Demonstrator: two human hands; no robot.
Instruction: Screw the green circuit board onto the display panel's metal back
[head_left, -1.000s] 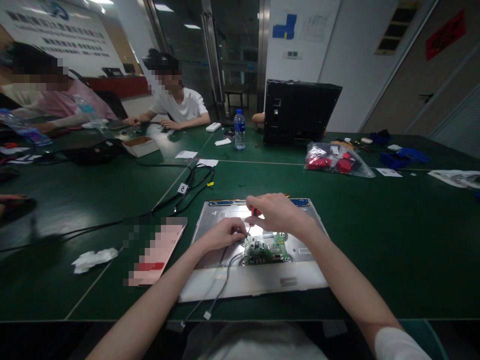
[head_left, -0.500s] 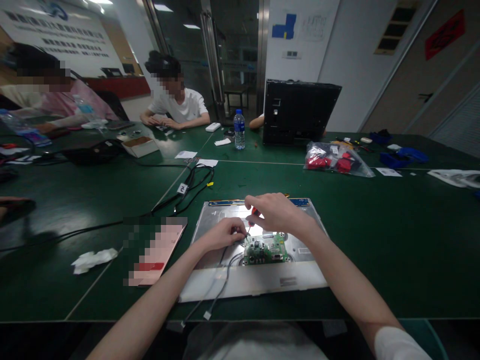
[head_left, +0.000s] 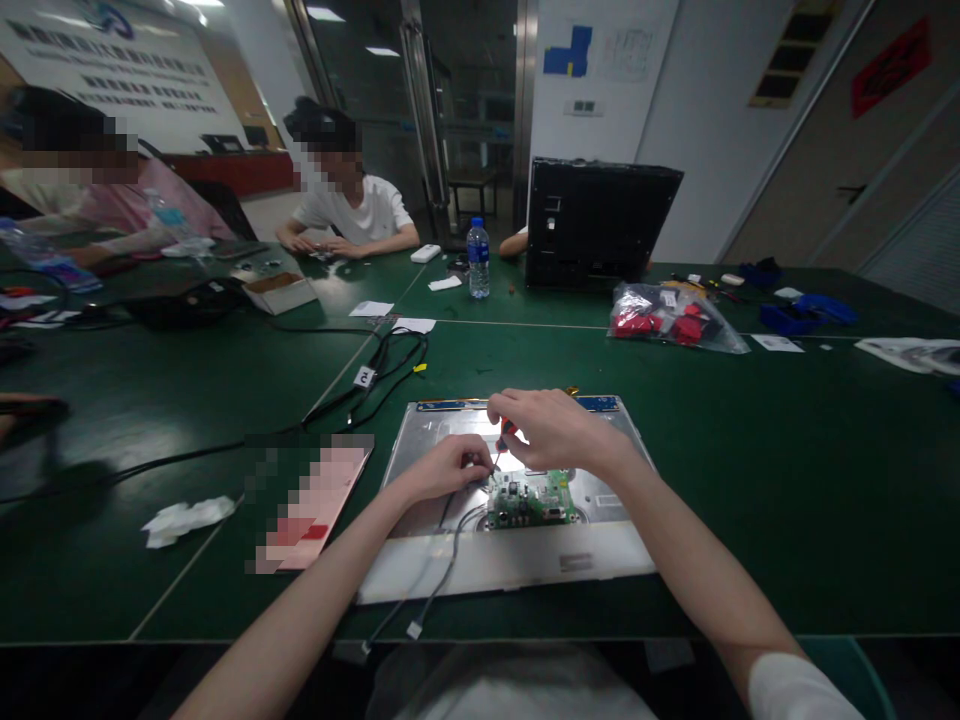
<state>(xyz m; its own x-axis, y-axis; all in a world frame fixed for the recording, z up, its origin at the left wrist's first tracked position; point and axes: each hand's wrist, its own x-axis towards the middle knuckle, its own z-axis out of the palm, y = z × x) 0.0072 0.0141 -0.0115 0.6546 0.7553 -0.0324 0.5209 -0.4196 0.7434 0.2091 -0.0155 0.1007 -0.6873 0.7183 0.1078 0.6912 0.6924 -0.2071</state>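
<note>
Green bench (head_left: 720, 430) in a dim office rm, ppl at the far side, one in a white tee (head_left: 369, 215), plus a bottle (head_left: 478, 265) and a black monitor (head_left: 600, 225) w/ its back this way. Near edge: a flat metal panel (head_left: 427, 435) lies on the bench, w/ a green circuit board (head_left: 529, 497) on it, approx mid-panel; loose grey cables (head_left: 457, 548) run off toward the near edge, ending in white plugs (head_left: 414, 630). R hand (head_left: 551, 425) has its grip closed round a red screwdriver (head_left: 508, 430), shaft angled down to the board's far-left corner. L hand (head_left: 459, 465) is at that same corner, fingers bunched narrow by the tip; can't tell if they pinch a screw, the shaft or a wire. Step in hand, prob.: driver work on a fastener at that corner, tho the screw itself is too small to see. Next move calls for a straighter driver, tip well seated, light downward push & small turns, w/ L fingers steadying. Main risk: tip slips & scratches the board or nicks nearby parts.
</note>
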